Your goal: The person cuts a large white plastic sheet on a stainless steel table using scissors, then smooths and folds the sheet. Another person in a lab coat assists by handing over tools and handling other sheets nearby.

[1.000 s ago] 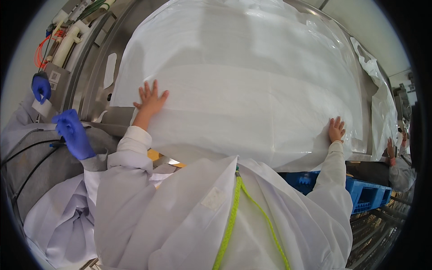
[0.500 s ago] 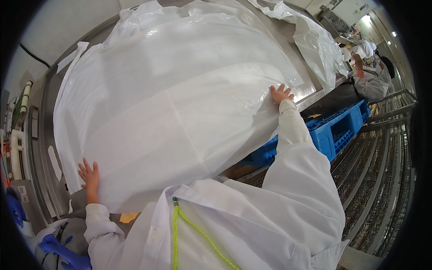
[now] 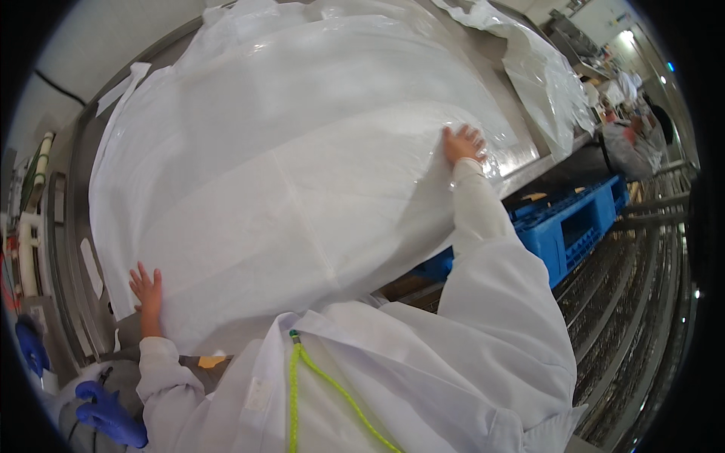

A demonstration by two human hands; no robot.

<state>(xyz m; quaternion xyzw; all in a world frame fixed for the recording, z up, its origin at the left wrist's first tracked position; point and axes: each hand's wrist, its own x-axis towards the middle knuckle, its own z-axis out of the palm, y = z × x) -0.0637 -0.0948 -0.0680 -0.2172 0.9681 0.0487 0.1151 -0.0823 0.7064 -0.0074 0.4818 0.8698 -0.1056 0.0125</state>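
Large white plastic sheeting (image 3: 249,189) covers most of the metal table (image 3: 79,302). It looks layered, with a crease running down its middle and the near edge hanging at my body. My left hand (image 3: 146,294) rests on the sheet's left near corner, fingers spread. At the right edge my right hand (image 3: 463,145) lies on the plastic, fingers apart, with wrinkles around it. Neither hand grips anything. A second piece of clear plastic (image 3: 544,72) is crumpled at the far right of the table.
A blue plastic pallet (image 3: 559,245) and metal wire racks (image 3: 642,317) stand to my right. Another person (image 3: 638,147) is at the far right. At lower left, a blue-gloved hand (image 3: 109,415) is close to my left arm. White pipes (image 3: 29,260) stand at the left.
My right hand has moved slightly up and left over the sheet. My left hand stays nearly in place. The blue-gloved hand at lower left has shifted, and the view has turned a little.
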